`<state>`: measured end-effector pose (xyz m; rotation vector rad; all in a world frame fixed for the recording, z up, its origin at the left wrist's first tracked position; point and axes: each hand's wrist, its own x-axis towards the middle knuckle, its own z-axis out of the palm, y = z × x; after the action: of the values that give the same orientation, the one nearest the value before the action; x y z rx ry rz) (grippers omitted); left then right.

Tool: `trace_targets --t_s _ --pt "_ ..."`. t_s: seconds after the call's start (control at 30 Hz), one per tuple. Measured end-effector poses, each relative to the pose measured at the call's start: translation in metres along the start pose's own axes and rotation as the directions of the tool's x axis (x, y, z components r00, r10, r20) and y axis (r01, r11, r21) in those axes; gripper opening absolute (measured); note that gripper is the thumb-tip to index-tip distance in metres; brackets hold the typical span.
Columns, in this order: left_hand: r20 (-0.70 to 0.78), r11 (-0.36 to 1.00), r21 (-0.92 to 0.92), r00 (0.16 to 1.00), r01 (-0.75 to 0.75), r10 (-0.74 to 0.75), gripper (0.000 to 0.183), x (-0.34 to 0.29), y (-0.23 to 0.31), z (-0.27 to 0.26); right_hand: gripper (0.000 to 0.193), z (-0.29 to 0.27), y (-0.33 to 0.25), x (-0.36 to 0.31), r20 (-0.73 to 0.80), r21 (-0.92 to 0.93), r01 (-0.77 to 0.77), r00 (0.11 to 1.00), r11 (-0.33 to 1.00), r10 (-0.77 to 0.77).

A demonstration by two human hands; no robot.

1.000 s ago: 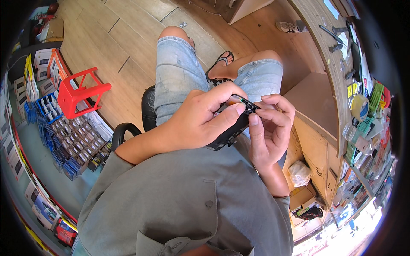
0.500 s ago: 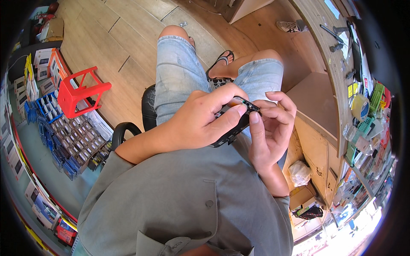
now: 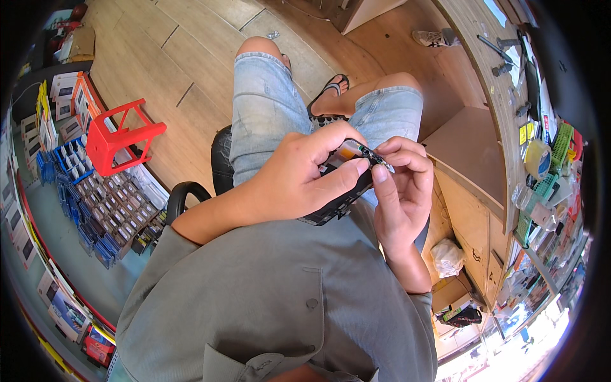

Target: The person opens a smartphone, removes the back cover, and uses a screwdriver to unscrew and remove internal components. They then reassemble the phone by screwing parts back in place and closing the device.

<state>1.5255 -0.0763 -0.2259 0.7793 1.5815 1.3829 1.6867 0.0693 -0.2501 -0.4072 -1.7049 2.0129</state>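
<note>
An opened black smartphone with its inner parts showing is held over my lap, tilted, one end toward my right fingers. My left hand is closed round its long side, with the thumb pressing on the inside near the upper end. At that end, my right hand has its thumb and forefinger pinched at the phone's corner, by small shiny parts. Its other fingers are curled. Whether a loose piece sits between those fingertips is too small to tell. My left palm hides much of the phone.
On the left are a red plastic stool, a tray of small boxed items and displayed packages. A workbench on the right carries tools, a tape roll and green baskets. A white plastic bag lies below.
The phone has tilted a little, showing more of its inside. My right hand has shifted slightly left, and its raised fingers have folded in toward the phone's end.
</note>
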Motion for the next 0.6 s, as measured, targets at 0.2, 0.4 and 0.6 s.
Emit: trace_targets --t_s 0.2,0.4,0.6 --pt "-0.001 0.980 -0.191 0.998 0.057 -0.058 0.020 0.000 0.001 0.002 0.027 -0.004 -0.002 0.002 0.013 -0.047 0.006 1.000 0.999 -0.006" --pt "-0.003 0.983 -0.184 1.000 0.023 -0.024 0.020 -0.001 -0.001 0.001 0.021 0.000 -0.018 0.002 -0.057 -0.049 -0.136 0.989 0.989 0.134" --pt "0.037 0.956 -0.287 0.998 0.056 -0.047 0.018 -0.005 -0.003 0.000 0.007 0.003 -0.029 0.002 -0.095 -0.154 -0.213 0.975 0.965 0.200"
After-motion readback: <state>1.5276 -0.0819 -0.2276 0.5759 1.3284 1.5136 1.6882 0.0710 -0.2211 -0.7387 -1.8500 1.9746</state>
